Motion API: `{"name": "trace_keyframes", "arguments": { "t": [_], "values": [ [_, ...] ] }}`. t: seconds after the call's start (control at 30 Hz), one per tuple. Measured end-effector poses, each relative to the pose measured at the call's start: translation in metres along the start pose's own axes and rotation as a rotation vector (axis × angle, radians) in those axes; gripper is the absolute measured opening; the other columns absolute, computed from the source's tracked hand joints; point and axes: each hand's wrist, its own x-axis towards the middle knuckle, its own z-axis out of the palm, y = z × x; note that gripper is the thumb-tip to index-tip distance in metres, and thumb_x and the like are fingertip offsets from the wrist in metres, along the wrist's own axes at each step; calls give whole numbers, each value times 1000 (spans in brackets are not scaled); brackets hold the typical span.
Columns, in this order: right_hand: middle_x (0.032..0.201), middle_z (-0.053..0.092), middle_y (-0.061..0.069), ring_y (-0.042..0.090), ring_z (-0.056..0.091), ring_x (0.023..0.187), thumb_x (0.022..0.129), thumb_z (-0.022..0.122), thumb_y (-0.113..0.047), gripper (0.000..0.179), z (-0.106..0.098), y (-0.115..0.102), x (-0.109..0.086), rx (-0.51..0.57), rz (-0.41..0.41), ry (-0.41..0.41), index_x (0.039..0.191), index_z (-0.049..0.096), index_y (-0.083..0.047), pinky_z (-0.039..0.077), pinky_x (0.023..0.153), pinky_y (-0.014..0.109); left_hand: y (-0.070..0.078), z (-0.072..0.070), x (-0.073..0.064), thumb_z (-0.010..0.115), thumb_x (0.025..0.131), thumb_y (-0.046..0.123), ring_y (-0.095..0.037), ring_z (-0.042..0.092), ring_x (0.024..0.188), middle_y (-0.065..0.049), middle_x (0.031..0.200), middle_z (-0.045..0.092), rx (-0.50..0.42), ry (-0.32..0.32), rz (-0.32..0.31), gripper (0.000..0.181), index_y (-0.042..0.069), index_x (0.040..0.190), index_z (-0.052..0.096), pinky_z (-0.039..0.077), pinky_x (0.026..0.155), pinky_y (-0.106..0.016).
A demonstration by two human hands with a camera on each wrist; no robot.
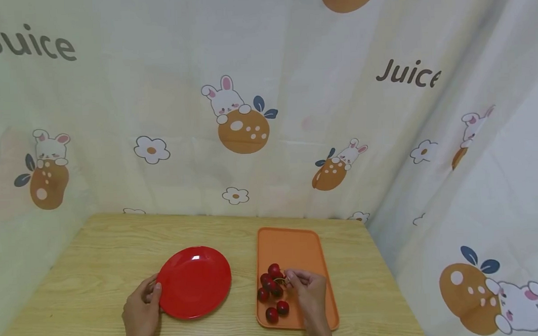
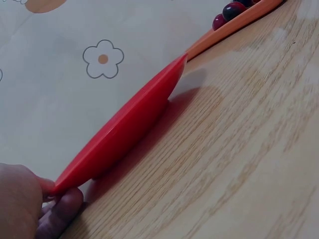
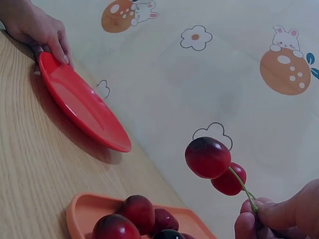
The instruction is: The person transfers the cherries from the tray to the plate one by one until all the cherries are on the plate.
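A round red plate point(image 1: 195, 284) is on the left part of the wooden table. My left hand point(image 1: 141, 308) pinches its left rim, thumb above and fingers below, as the left wrist view also shows. My right hand point(image 1: 310, 290) is over the orange tray point(image 1: 289, 244), pinching the thin green stems point(image 3: 244, 189) of two dark red cherries point(image 3: 208, 157). In the right wrist view this pair hangs in the air, joined at the stem ends. Several loose cherries point(image 1: 271, 314) lie in the tray's near left part.
The wooden table point(image 1: 120, 242) extends around the plate and tray, with a strip of bare wood between them. A pale curtain point(image 1: 173, 92) printed with rabbits, oranges and flowers stands behind the table and along its sides.
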Motion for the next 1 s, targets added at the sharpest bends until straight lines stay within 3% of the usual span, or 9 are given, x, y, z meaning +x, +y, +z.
{"name": "trace_keyframes", "arguments": {
  "t": [0.27, 0.57, 1.0],
  "values": [
    [96, 82, 23, 10, 72, 69, 102, 72, 0, 19, 6, -6, 3, -6, 26, -21, 113, 77, 15, 60, 70, 21, -2, 0, -1, 63, 111, 18, -9, 66, 83, -25, 127, 78, 1, 4, 7, 37, 5, 145, 67, 45, 72, -24],
    [93, 82, 19, 11, 74, 70, 102, 72, 0, 20, 13, -6, 4, 47, 26, -38, 113, 76, 17, 62, 71, 25, -3, 0, 0, 63, 110, 18, 6, 58, 75, -23, 123, 79, -25, 24, 46, 36, 4, 143, 69, 45, 70, -24],
    [97, 83, 19, 8, 75, 73, 102, 74, -2, 22, 22, -6, 3, 63, 43, -44, 114, 76, 16, 62, 72, 22, -3, 3, 0, 65, 109, 17, 2, 61, 77, -21, 122, 81, -17, 43, 56, 34, 7, 142, 71, 45, 72, -26]
  ]
}}
